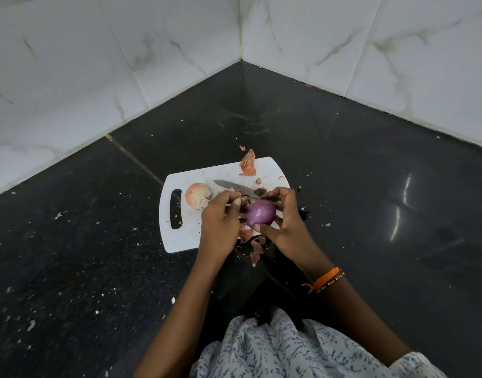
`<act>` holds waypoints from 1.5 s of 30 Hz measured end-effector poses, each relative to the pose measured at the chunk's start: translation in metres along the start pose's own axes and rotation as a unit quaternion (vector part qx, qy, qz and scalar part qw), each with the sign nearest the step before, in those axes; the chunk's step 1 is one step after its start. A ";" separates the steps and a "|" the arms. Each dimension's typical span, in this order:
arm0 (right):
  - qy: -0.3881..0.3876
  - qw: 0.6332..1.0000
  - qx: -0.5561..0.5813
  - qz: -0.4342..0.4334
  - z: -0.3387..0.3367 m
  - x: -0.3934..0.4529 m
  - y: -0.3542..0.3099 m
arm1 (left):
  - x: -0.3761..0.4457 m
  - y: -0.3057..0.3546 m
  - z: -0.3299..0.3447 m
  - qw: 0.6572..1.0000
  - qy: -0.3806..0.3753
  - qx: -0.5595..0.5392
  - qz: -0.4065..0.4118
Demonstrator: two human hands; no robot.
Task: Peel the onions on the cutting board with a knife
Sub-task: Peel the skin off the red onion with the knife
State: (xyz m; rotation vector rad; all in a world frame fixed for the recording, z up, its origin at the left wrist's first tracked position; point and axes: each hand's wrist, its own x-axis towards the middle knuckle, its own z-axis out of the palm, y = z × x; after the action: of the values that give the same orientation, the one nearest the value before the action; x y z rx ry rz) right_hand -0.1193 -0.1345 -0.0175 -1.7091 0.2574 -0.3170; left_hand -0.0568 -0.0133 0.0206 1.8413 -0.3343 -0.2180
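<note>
A purple peeled onion (261, 213) is held just above the white cutting board (185, 227). My right hand (285, 223) grips it from the right, thumb under it. My left hand (220, 219) pinches a bit of skin at the onion's left end. A second onion (197, 195), still in its pale orange skin, lies on the board's left part near the handle slot. The knife (234, 186) lies flat on the board behind my hands, blade pointing left, its handle hidden by my right hand.
Loose onion skins lie at the board's far edge (248, 166) and off its near edge (255, 252). The board sits on a dark stone surface (370, 186) in a corner of white marbled tile walls (180, 50). A patterned garment (289, 350) fills the bottom.
</note>
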 end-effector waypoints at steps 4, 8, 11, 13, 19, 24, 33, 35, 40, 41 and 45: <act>0.002 1.000 0.005 -0.002 -0.002 0.001 0.003 | 0.000 0.002 0.000 0.999 -0.013 -0.033 -0.001; -0.011 1.000 0.011 -0.015 -0.003 0.001 0.003 | 0.000 -0.002 0.002 0.999 0.002 0.039 0.028; -0.029 0.999 0.020 -0.019 -0.004 0.000 0.005 | 0.002 -0.004 0.002 0.998 0.031 0.036 0.040; -0.029 0.998 0.059 -0.018 -0.005 -0.001 0.005 | 0.005 -0.008 0.000 0.998 0.044 0.024 0.022; -0.038 0.981 0.189 -0.031 -0.013 -0.001 0.005 | 0.013 -0.018 -0.007 0.998 0.060 0.004 -0.018; -0.060 0.963 0.261 -0.039 -0.014 -0.001 0.004 | 0.009 -0.008 -0.004 0.978 -0.069 -0.167 -0.102; -0.090 0.989 0.102 -0.063 -0.014 0.000 -0.007 | 0.007 -0.004 0.006 0.920 -0.080 -0.289 -0.253; -0.091 0.991 0.075 -0.058 -0.013 0.000 -0.007 | 0.007 -0.004 0.006 0.918 -0.058 -0.288 -0.265; -0.102 0.992 0.041 -0.055 -0.008 -0.001 -0.005 | 0.004 -0.004 0.009 0.934 0.008 -0.265 -0.240; -0.104 0.992 0.033 -0.059 -0.007 -0.001 -0.004 | 0.004 -0.005 0.009 0.938 0.014 -0.260 -0.231; -0.098 0.993 0.050 -0.050 -0.006 0.000 -0.002 | 0.002 -0.008 0.008 0.944 0.002 -0.247 -0.218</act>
State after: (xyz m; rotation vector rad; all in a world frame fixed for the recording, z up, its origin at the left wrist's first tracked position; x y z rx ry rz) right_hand -0.1214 -0.1400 -0.0146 -1.6423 0.0124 -0.2296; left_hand -0.0560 -0.0191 0.0106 1.3913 0.1340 -0.5523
